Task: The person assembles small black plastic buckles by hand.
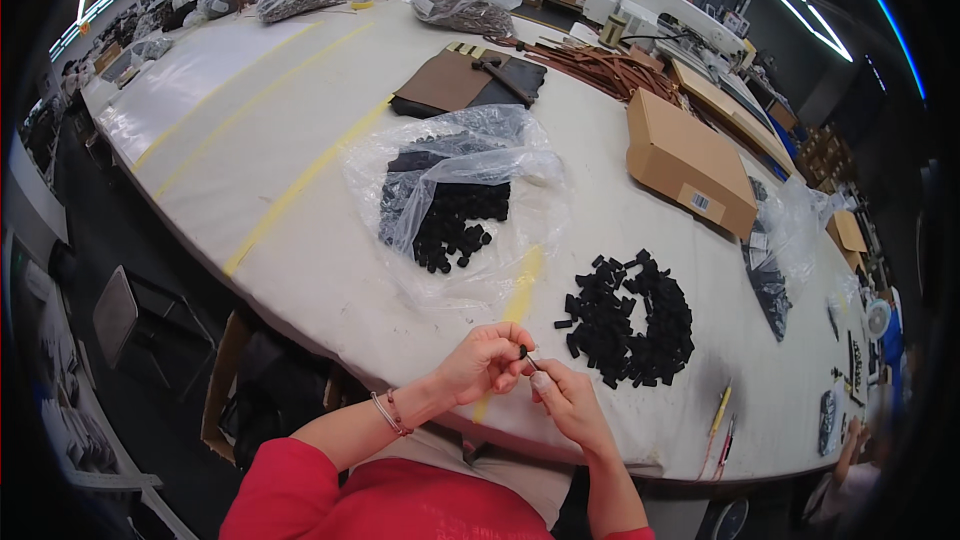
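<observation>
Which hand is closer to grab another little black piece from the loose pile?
Probably the right hand: the loose pile of black pieces lies just beyond it, on its side. The left hand pinches a small black piece.

small black piece (523, 351): too small to identify | right hand (565, 402) fingers hide its lower end

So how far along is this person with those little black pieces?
A loose pile of black pieces lies on the table, possibly finished ones. Both hands, left and right, pinch one piece now. The open bag holds many more.
</observation>
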Available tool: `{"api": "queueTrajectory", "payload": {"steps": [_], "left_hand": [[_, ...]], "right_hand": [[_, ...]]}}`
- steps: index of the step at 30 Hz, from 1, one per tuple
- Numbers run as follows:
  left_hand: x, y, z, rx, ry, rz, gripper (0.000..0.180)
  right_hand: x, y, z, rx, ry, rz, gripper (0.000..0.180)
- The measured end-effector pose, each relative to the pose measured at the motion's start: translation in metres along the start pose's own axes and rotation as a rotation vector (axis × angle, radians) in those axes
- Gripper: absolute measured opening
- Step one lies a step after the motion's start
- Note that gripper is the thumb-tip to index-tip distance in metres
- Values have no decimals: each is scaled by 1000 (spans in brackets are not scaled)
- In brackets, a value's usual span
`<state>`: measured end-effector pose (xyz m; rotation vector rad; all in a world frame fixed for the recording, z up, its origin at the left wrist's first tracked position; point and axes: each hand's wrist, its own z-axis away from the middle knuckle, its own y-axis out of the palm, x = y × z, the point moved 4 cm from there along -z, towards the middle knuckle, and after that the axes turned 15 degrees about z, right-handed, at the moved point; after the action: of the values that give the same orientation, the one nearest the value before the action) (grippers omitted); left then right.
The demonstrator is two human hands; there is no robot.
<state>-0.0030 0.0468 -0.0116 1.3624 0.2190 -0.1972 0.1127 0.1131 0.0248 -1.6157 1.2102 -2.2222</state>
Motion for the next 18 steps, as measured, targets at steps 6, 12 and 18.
{"api": "queueTrajectory", "payload": {"steps": [6, 12, 18], "left_hand": [[1, -2, 0, -34, -18, -67, 13], [4, 1, 2, -25, -132, -121, 10], [7, 3, 4, -18, -266, -70, 11]], "right_hand": [[-3, 0, 2, 108, 78, -160, 23], [-8, -1, 6, 152, -10, -133, 22], [-4, -5, 5, 306, -12, -114, 21]]}}
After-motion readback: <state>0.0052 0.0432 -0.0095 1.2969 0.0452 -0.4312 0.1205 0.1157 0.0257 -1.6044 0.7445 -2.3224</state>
